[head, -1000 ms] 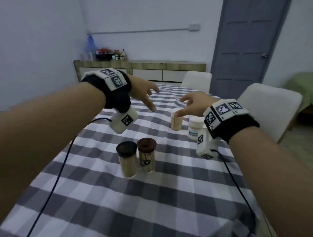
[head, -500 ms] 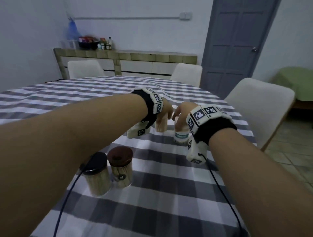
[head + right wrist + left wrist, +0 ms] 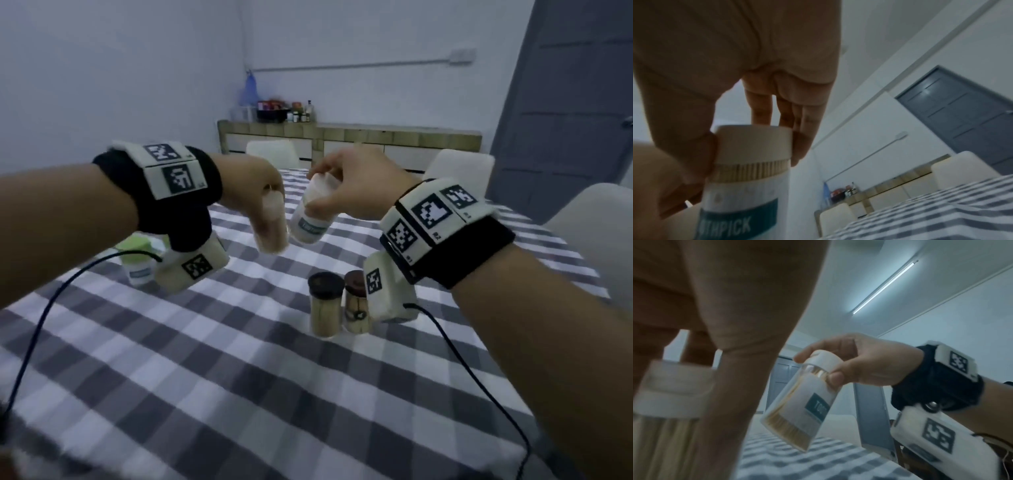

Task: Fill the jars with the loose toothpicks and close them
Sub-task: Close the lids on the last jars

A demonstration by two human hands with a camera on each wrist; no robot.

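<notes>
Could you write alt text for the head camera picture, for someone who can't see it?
Two hands hold toothpick jars above a grey checked tablecloth: the left hand grips a blurred jar, the right hand a tilted white-capped jar. Two dark-lidded jars stand below.

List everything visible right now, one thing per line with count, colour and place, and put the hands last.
labelled toothpick jar: 1, clear with white cap and teal label, tilted, held above the table.
plain toothpick jar: 1, clear with white cap, held above the table.
dark-lidded jars: 2, black and brown lids, standing side by side on the table.
green-lidded jar: 1, far left of the table.
tablecloth: 1, grey and white check.
chairs: 3, white, around the table.
door: 1, grey, back right.
left hand: grips the plain toothpick jar.
right hand: grips the labelled toothpick jar by its cap.
</notes>
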